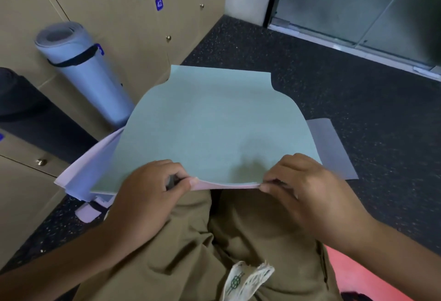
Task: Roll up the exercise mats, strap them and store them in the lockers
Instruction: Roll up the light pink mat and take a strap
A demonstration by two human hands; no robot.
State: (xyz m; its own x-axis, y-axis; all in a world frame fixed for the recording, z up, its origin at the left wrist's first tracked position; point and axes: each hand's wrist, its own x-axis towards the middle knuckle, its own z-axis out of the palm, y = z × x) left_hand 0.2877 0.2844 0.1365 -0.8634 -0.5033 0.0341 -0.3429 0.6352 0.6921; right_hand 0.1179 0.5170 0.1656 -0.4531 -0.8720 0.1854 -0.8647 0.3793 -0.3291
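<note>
A pale green exercise mat (210,124) with a pink underside lies spread in front of my knees, its near edge lifted. My left hand (145,195) pinches that near edge on the left, and my right hand (303,188) pinches it on the right. Under it lie a lilac mat (83,176) sticking out to the left and a grey one (334,150) showing on the right. A rolled light-blue mat (88,71) with a black strap around it leans upright against the beige lockers (124,2).
One locker compartment (31,114) at the left stands open and dark inside. Dark speckled floor (334,81) stretches ahead and right, bounded by a glass door (358,9). A pink mat (372,279) lies by my right leg. My khaki trousers fill the bottom.
</note>
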